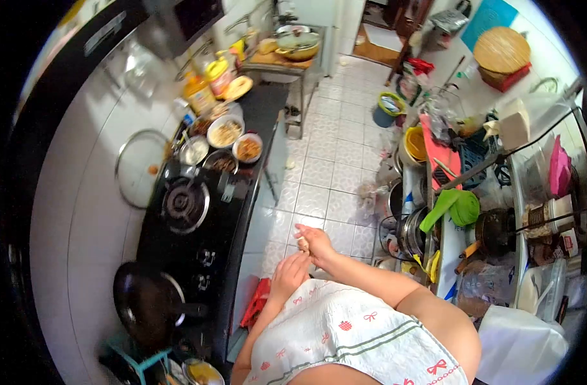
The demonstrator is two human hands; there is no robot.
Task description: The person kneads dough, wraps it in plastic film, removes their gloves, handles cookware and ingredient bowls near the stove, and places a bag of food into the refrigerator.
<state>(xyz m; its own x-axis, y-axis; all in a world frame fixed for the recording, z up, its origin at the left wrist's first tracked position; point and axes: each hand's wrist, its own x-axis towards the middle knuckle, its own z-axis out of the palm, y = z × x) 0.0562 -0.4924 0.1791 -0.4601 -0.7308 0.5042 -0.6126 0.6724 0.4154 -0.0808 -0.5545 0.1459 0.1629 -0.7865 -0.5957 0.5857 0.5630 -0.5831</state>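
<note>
In front of the apron (345, 314), my two hands meet over the tiled floor. A small pale, lumpy piece (303, 244) shows at the fingers of my right hand (316, 246); its kind is too small to tell. My left hand (289, 276) lies just below, its fingertips drawn together against the right hand's fingers. Whatever those left fingertips pinch is hidden.
On the left, a black counter carries a gas burner (185, 204), a wok (146, 301) and bowls of chopped food (225, 131). To the right, a crowded rack holds pots (414, 232) and a green cloth (459, 208). A bucket (388, 110) stands on the floor ahead.
</note>
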